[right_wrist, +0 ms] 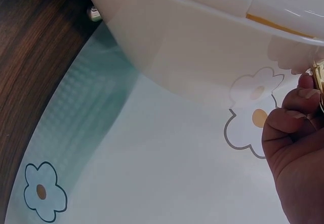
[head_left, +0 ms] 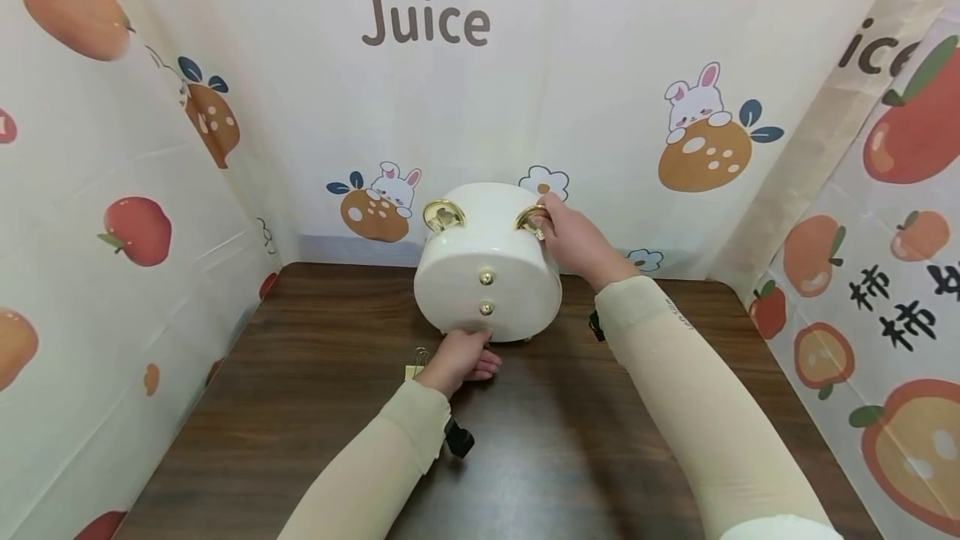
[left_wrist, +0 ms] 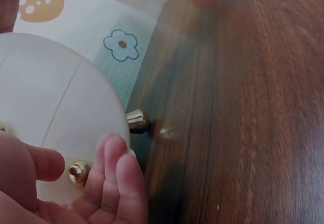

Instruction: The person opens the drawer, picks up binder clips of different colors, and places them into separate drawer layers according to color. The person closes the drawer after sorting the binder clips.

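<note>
A glossy white rounded box [head_left: 483,227] stands at the back of the wooden table. Two gold knobs dot its front, and two gold rings [head_left: 444,214] stick up on top. My right hand [head_left: 573,242] grips the right gold ring [right_wrist: 319,77] between curled fingers and thumb. Low on the box front is my left hand [head_left: 461,358], its fingers [left_wrist: 109,176] extended at the bottom edge. In the left wrist view a gold knob [left_wrist: 79,173] shows between thumb and fingers, not pinched. Beside them a small gold foot [left_wrist: 137,121] sticks out.
A wire-handled binder clip [head_left: 422,354] with something yellow [head_left: 411,372] lies just left of the left hand, partly hidden by it. Fruit-patterned white curtains [head_left: 600,48] enclose the brown table [head_left: 315,382] at the back and both sides.
</note>
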A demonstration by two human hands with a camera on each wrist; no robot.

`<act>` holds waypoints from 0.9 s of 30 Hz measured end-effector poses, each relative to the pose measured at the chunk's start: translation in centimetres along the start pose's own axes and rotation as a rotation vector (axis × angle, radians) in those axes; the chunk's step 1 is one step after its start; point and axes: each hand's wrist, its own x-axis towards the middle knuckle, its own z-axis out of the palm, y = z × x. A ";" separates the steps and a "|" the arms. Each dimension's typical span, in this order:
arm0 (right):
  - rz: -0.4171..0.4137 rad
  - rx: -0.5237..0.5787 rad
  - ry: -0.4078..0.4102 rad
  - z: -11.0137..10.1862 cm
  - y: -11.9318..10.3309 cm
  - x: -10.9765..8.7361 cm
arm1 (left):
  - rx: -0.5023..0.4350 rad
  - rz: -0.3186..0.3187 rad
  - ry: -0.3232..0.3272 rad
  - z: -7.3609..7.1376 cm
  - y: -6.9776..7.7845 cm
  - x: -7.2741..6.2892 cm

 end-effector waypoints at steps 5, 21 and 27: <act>-0.001 0.007 -0.001 0.2 0.1 0.0 | -0.078 -0.054 -0.049 0.3 0.1 0.8; -0.012 0.007 0.001 0.1 0.0 -0.1 | 0.076 -0.005 0.015 0.6 0.1 0.3; -0.014 0.010 0.003 0.1 -0.2 -0.1 | 0.081 0.012 0.045 0.8 -0.1 -0.1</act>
